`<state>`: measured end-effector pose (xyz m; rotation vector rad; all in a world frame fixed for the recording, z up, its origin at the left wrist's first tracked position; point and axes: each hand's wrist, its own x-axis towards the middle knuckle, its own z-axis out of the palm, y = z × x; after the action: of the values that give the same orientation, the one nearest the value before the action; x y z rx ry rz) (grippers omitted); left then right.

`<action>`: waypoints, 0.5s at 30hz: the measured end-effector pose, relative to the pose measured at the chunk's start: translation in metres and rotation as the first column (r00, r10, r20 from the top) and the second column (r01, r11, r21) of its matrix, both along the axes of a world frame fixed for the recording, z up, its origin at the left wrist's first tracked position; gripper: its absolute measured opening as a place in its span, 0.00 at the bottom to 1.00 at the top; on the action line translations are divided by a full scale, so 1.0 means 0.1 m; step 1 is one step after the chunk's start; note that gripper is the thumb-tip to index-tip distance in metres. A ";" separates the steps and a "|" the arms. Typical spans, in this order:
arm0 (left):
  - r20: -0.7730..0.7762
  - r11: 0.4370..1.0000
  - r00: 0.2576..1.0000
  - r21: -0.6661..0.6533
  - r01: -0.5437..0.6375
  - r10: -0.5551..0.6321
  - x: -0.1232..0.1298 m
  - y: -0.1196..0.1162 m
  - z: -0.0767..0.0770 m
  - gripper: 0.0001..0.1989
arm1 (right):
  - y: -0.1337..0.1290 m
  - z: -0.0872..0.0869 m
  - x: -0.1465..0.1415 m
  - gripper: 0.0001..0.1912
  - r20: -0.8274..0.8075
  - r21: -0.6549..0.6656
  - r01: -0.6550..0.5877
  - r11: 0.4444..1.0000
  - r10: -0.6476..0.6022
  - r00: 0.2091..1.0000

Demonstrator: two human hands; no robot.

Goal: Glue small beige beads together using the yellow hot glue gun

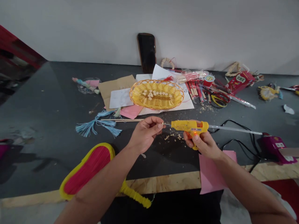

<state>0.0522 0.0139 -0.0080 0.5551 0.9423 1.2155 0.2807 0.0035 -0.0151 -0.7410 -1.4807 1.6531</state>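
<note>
My right hand (203,143) grips a yellow hot glue gun (189,126) with an orange light glowing on it. A long clear glue stick (233,128) sticks out of its back end. The nozzle points left, at the fingertips of my left hand (148,132). Those fingers are pinched on a tiny pale piece (163,124), too small to name, right at the nozzle tip. Beneath and between the hands, small pale crumbs (176,135) lie scattered on the dark table. Behind them stands a yellow woven basket (156,104) with several small pale pieces inside.
A magenta-and-yellow fan-shaped piece (90,168) lies under my left forearm. Blue tassels (86,129) lie to the left. A phone (147,51) leans on the wall. Scissors (219,100), a red thread spool (208,81) and a purple power socket (277,149) with black cable are at right.
</note>
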 end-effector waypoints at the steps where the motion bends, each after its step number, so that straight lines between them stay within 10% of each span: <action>1: 0.001 1.000 1.000 0.000 0.000 0.000 0.00 0.00 0.00 0.16 | 0.00 0.00 0.00 0.16 -0.002 0.003 -0.002 1.000 0.002 1.000; 15: -0.007 1.000 1.000 -0.006 0.012 -0.012 -0.01 -0.01 0.00 0.16 | -0.01 -0.04 0.02 0.16 0.002 -0.003 0.001 1.000 -0.001 1.000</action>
<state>0.0515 0.0130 -0.0080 0.5592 0.9470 1.2004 0.2832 0.0023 -0.0196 -0.7457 -1.4795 1.6542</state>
